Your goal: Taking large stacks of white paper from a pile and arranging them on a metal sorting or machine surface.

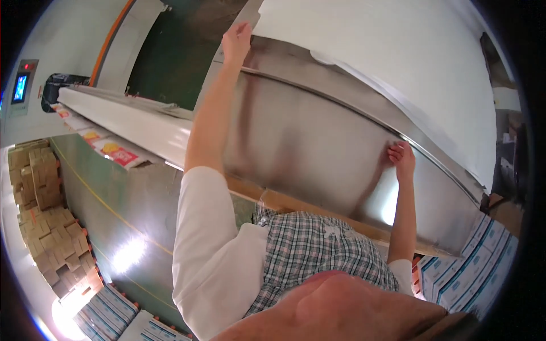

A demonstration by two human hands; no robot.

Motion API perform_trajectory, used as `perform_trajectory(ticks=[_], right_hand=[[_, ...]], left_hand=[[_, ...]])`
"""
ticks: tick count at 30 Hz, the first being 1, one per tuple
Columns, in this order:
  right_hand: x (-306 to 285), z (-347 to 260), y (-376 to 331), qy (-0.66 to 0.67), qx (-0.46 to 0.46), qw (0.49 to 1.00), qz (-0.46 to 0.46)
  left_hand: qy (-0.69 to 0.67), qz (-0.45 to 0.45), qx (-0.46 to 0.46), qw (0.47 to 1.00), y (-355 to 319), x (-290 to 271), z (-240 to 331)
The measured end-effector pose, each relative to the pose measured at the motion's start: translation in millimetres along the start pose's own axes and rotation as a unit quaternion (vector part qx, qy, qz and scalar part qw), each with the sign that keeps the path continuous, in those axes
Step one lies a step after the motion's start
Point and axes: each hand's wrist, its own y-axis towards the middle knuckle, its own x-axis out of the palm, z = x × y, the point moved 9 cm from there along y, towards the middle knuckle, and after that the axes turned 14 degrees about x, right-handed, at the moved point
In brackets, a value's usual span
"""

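A wide stainless steel table (307,142) stretches in front of me, with a large white sheet (398,62) of paper lying across its far part. My left hand (236,41) reaches far out and rests on the raised metal rail at the sheet's left end, fingers bent over the edge. My right hand (402,159) presses on the same rail at the sheet's near edge, fingers curled. Neither hand visibly grips anything loose. My white sleeves and a checked apron fill the lower middle.
A long white conveyor rail (131,122) with printed cartons (116,152) runs at the left. Stacked brown cardboard boxes (48,227) stand on the green floor (136,227) at far left. Blue-and-white printed stacks (472,264) sit at the right and the lower left.
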Motion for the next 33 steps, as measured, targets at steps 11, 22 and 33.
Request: perform_trajectory(ticks=[11, 22, 33], right_hand=[[-26.3, -40.2, 39.9, -0.114, 0.032, 0.983, 0.138], [-23.4, -18.0, 15.2, -0.082, 0.027, 0.994, 0.072], [-36.3, -18.4, 0.7, -0.087, 0.024, 0.991, 0.101]], left_hand=[[-0.230, 0.102, -0.101, 0.962, 41.9, 87.1, -60.4], [-0.313, -0.090, -0.213, 0.921, 14.5, 75.3, -59.7], [0.231, -0.584, 0.138, 0.765, 20.8, 162.5, 56.4]])
